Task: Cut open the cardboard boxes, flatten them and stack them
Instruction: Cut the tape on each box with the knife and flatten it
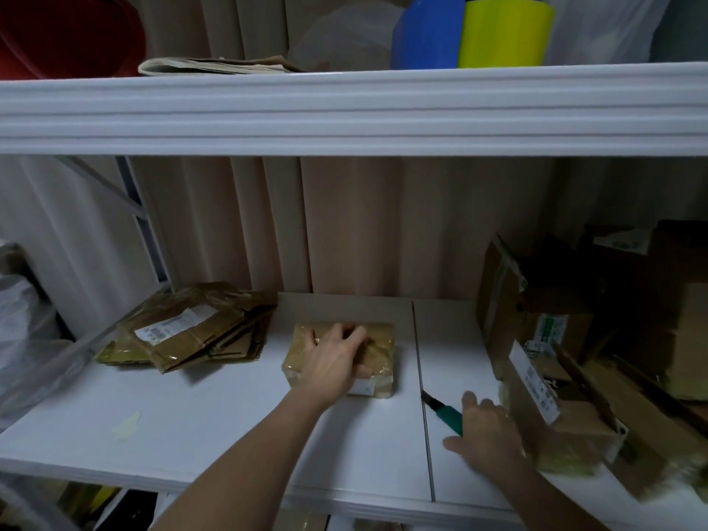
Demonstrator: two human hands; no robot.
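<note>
Cardboard box [341, 358] gripped by left hand [333, 362], right hand [486, 435] loose over green-handled knife [444, 412], flattened stack [191, 331] left

Left hand [337, 360] reaches forward, arm extended, palm down, fingers curled over box [341, 358], gripping it. Right hand [484, 431] lower and nearer, palm down, fingers spread, over knife [444, 412] handle; grip uncertain, hand blurred. Both forearms bare, angled inward.
</note>
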